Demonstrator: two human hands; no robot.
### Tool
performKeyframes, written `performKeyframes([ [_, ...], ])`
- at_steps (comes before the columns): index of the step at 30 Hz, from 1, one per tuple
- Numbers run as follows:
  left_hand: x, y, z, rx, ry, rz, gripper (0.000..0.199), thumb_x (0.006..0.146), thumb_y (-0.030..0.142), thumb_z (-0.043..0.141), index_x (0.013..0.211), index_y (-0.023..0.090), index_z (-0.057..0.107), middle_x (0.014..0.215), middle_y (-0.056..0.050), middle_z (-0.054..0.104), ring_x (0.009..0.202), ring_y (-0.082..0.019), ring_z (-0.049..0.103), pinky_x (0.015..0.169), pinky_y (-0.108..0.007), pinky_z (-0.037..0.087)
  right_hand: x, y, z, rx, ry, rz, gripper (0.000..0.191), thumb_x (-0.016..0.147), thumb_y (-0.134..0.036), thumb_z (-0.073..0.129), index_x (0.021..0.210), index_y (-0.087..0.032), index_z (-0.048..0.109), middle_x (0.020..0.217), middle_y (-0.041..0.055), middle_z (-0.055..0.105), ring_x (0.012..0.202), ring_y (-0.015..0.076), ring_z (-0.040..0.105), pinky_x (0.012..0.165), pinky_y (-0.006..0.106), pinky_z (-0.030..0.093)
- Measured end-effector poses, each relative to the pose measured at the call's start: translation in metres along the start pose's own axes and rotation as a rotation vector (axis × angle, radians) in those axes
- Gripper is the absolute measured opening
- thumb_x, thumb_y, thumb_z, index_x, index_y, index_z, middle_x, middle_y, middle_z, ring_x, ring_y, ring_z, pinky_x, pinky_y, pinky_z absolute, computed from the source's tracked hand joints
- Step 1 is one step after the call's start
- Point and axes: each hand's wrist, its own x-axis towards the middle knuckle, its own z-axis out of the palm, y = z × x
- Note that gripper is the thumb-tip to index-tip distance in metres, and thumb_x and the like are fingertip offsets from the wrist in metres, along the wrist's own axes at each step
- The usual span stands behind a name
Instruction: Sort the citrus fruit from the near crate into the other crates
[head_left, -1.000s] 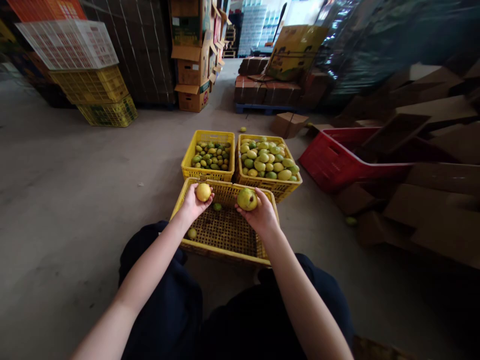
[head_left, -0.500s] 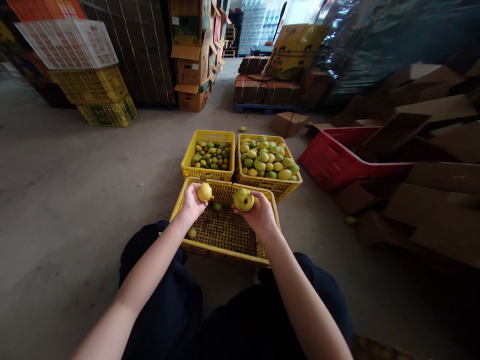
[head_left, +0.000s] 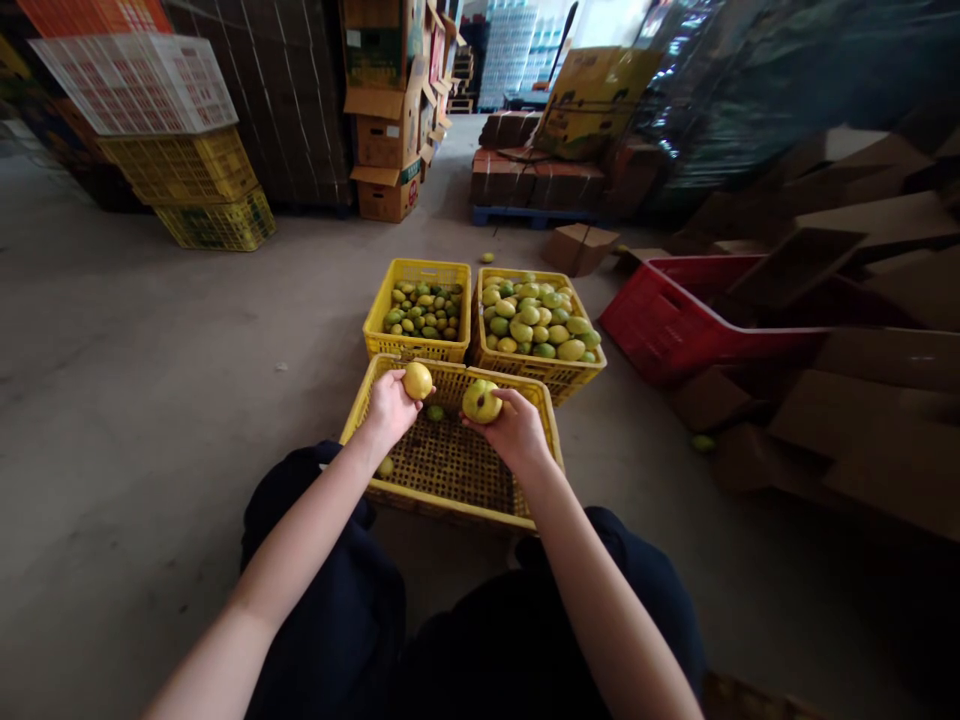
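Note:
My left hand (head_left: 391, 408) is closed around a yellow lemon (head_left: 418, 380), held over the nearest yellow crate (head_left: 450, 508). In my right hand (head_left: 517, 428) is a greener lemon (head_left: 481, 401) with a dark spot on the side turned towards me. Both fruits are at about the same height, a short gap apart. Below them on the crate's slotted bottom lie a small green lemon (head_left: 434, 412) and, at the left side, another lemon (head_left: 385, 467) partly hidden by my left forearm.
Behind stand two yellow crates: the left crate (head_left: 378, 312) holds smaller greenish fruit, the right crate (head_left: 592, 368) larger yellow-green fruit. A red crate (head_left: 652, 320) and cardboard boxes (head_left: 862, 430) crowd the right. Stacked crates (head_left: 187, 165) stand at back left. Loose fruit (head_left: 703, 443) lies on the floor.
My left hand has moved slightly right with its lemon, and my right hand slightly left, so the two fruits are closer together. The greener lemon has turned a little, shifting its dark spot.

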Motion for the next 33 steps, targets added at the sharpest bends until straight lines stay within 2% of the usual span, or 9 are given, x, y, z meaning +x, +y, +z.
performKeyframes([
  [4,0.002,-0.003,0.0,0.022,-0.046,-0.03,0.02,0.09,0.016,0.037,0.085,0.014,0.057,0.068,-0.004,0.063,0.057,-0.013,0.061,0.044,-0.021,0.036,0.002,0.003,-0.002,-0.03,-0.005,-0.039,0.009,0.072,-0.015,0.057,0.079,-0.016,0.061,0.072,0.0042,0.069,0.066,0.0183,0.065,0.061,0.033,0.059],
  [10,0.006,-0.009,-0.005,0.024,-0.161,-0.075,0.013,0.091,0.018,0.051,0.091,0.013,0.063,0.082,-0.006,0.069,0.074,-0.013,0.066,0.062,-0.02,0.048,0.003,0.005,-0.005,-0.087,-0.023,-0.039,0.005,0.075,-0.017,0.062,0.08,-0.018,0.061,0.071,0.002,0.069,0.066,0.0177,0.066,0.065,0.034,0.06],
  [15,0.006,-0.011,-0.007,0.072,-0.177,-0.061,0.015,0.084,0.029,0.067,0.087,0.014,0.065,0.078,-0.003,0.069,0.066,-0.011,0.065,0.057,-0.019,0.045,0.003,0.006,-0.004,-0.103,-0.014,-0.06,0.007,0.077,-0.019,0.065,0.081,-0.018,0.06,0.073,0.0023,0.07,0.063,0.0174,0.068,0.066,0.034,0.061],
  [22,0.008,-0.013,-0.009,0.11,-0.168,-0.101,0.028,0.075,0.038,0.076,0.086,0.015,0.065,0.071,-0.001,0.067,0.058,-0.008,0.062,0.047,-0.017,0.039,0.001,0.005,0.001,-0.08,0.039,-0.024,0.006,0.086,-0.019,0.058,0.086,-0.015,0.062,0.069,0.0039,0.071,0.06,0.0175,0.069,0.064,0.032,0.061],
  [29,0.009,-0.016,-0.009,0.098,-0.133,-0.024,0.019,0.076,0.029,0.076,0.081,0.014,0.065,0.071,-0.001,0.067,0.061,-0.008,0.061,0.052,-0.018,0.04,-0.003,0.005,0.003,-0.099,-0.006,-0.008,0.005,0.086,-0.018,0.059,0.088,-0.015,0.062,0.072,0.004,0.072,0.061,0.0173,0.07,0.062,0.03,0.061],
  [33,0.009,-0.02,-0.009,0.124,-0.139,0.044,0.022,0.073,0.031,0.078,0.08,0.015,0.064,0.074,-0.001,0.068,0.067,-0.009,0.061,0.059,-0.018,0.042,-0.002,0.008,0.002,-0.128,-0.013,-0.008,0.007,0.083,-0.019,0.064,0.088,-0.015,0.061,0.069,0.0026,0.07,0.059,0.0172,0.07,0.059,0.029,0.061],
])
